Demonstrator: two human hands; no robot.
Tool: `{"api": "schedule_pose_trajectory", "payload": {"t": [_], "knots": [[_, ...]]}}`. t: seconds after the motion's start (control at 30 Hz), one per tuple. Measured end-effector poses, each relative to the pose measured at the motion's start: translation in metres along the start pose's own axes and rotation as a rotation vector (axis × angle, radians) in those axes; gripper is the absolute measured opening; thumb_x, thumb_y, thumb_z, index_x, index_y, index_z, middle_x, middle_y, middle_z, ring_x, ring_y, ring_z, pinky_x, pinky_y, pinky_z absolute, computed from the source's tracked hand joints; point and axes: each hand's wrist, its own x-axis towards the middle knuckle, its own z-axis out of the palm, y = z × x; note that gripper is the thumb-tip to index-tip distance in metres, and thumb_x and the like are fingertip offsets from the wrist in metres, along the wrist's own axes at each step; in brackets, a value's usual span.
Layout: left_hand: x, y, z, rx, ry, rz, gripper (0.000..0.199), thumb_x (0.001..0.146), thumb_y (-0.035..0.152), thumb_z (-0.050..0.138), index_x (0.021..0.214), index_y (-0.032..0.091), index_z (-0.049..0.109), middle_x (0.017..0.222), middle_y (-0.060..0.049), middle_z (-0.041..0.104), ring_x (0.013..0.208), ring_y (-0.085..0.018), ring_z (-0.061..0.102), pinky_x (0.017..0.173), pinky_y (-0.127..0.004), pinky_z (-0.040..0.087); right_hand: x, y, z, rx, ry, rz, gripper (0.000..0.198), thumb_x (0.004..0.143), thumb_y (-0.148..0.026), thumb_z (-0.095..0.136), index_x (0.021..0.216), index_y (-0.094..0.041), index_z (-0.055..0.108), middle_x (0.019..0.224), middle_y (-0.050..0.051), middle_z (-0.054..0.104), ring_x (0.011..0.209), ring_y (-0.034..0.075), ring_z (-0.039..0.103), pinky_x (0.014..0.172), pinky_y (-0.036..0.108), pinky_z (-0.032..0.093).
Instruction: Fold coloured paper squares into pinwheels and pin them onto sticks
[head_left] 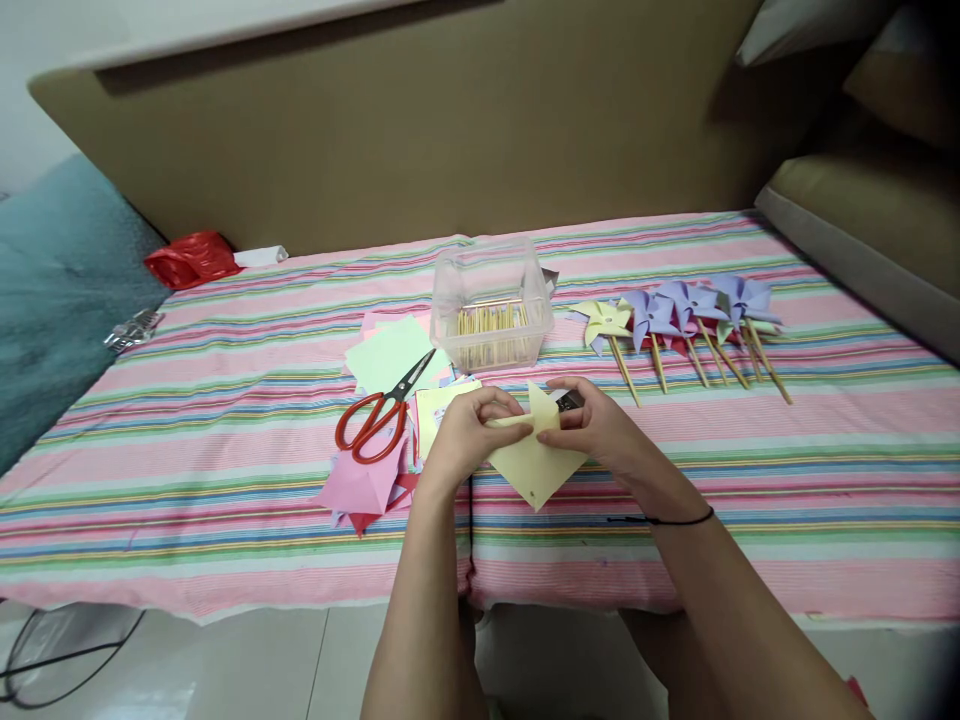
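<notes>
A pale yellow sheet of paper (537, 465) is held up between both hands, one corner pointing down and another standing up. My left hand (480, 430) pinches its upper left edge with thumb and fingers. On the right side, my right hand (589, 425) grips the paper near the raised flap. A dark, shiny object (570, 400) shows behind the right fingers; its kind is unclear. Close to my left hand lie scissors with red handles (379, 420), resting on coloured paper. Beside them is a stack of yellow paper pieces (429, 415).
Behind the hands stands a clear plastic box (499, 350) with several short sticks in it. Several finished paper pinwheels (694, 310) on sticks lie at the right. Pink paper pieces (364, 482) and light green sheets (394, 350) are at the left. A red plastic bag (193, 260) sits far left.
</notes>
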Motion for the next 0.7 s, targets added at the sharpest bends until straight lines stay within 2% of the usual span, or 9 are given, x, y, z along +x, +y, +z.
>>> {"api": "schedule_pose_trajectory", "payload": {"t": [0.07,0.13,0.2,0.33,0.5,0.7], "knots": [[0.001,0.001,-0.001,-0.043,0.058,0.046,0.04,0.058,0.03,0.081,0.089,0.018,0.058,0.084,-0.004,0.069,0.072,-0.014,0.062,0.061,-0.023,0.046,0.0,-0.002,0.0,0.063,0.044,-0.016,0.068,0.053,-0.024,0.082,0.11,-0.025,0.045,0.066,0.0,0.072,0.061,0.023,0.069,0.054,0.031,0.051],[0.002,0.003,0.0,-0.123,0.154,0.095,0.056,0.056,0.027,0.083,0.103,0.02,0.053,0.109,-0.007,0.065,0.087,-0.016,0.063,0.071,-0.026,0.049,-0.001,-0.005,-0.001,0.153,0.112,-0.048,0.069,0.052,-0.026,0.083,0.11,-0.024,0.045,0.07,0.001,0.073,0.061,0.022,0.068,0.055,0.031,0.051],[0.001,0.005,0.002,-0.228,0.205,0.088,0.066,0.056,0.026,0.083,0.11,0.021,0.047,0.117,-0.009,0.061,0.091,-0.017,0.063,0.077,-0.028,0.05,-0.001,-0.007,-0.002,0.228,0.176,-0.076,0.071,0.052,-0.028,0.084,0.111,-0.023,0.045,0.074,0.001,0.074,0.061,0.021,0.068,0.055,0.031,0.052],[0.001,0.008,0.014,-0.326,0.147,-0.013,0.068,0.056,0.026,0.083,0.111,0.02,0.043,0.096,-0.006,0.066,0.082,-0.018,0.064,0.074,-0.032,0.051,0.0,-0.007,0.0,0.275,0.188,-0.102,0.073,0.051,-0.029,0.085,0.112,-0.023,0.045,0.074,0.001,0.074,0.061,0.021,0.068,0.054,0.031,0.052],[0.004,0.004,0.025,-0.201,0.285,0.032,0.054,0.056,0.027,0.081,0.099,0.02,0.049,0.084,0.0,0.06,0.075,-0.015,0.058,0.063,-0.025,0.046,0.0,-0.003,0.006,0.255,0.159,-0.123,0.074,0.051,-0.031,0.085,0.112,-0.023,0.044,0.075,0.002,0.074,0.063,0.022,0.069,0.057,0.032,0.052],[0.007,0.0,0.025,-0.202,0.319,0.023,0.051,0.054,0.025,0.081,0.092,0.02,0.047,0.077,0.001,0.058,0.068,-0.014,0.056,0.059,-0.025,0.043,0.0,-0.005,0.007,0.189,0.173,-0.13,0.079,0.049,-0.035,0.086,0.114,-0.023,0.043,0.074,0.003,0.074,0.066,0.024,0.07,0.059,0.033,0.053]]}}
